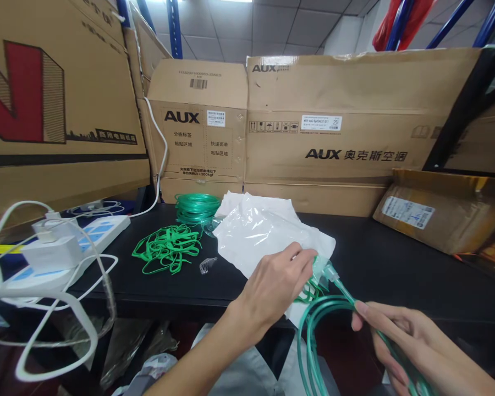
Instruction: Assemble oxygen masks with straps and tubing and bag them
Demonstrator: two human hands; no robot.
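Observation:
My left hand [270, 283] is closed on the edge of a translucent green oxygen mask [322, 269], at the table's front edge. A clear connector [332, 273] joins the mask to green tubing [309, 341]. My right hand [404, 335] pinches this tubing near the connector, and its loops hang below the table edge. Under the mask, a green strap [311, 291] is partly hidden. Behind my left hand lies a white plastic bag [264, 234]. To its left are a pile of green elastic straps [169, 247] and several thin metal strips [207, 265].
A coil of green tubing [198, 208] sits at the back of the black table [379, 264]. At left are a white power strip [103, 228] and tangled cables [66, 308]. Cardboard boxes [334, 129] wall the back; a brown carton [441, 212] stands at right.

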